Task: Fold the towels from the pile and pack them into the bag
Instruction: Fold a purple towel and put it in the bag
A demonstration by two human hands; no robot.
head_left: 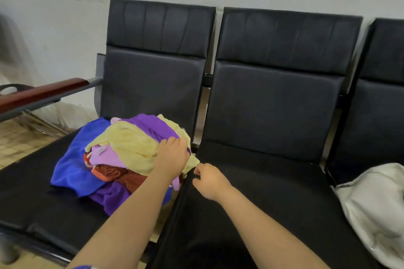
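Black bench seats [251, 192]: left hand [172, 157] grips yellow towel [133, 144] atop pile; right hand [209, 181] pinches its edge; bag [376, 199] far rt.

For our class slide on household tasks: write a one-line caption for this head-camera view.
Left hand and right hand take the yellow towel from the pile on a black seat.

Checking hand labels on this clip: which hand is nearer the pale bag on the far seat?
Right. The right hand is on the middle seat, clearly short of the pale bag; the left hand rests on the towel pile, farther away.
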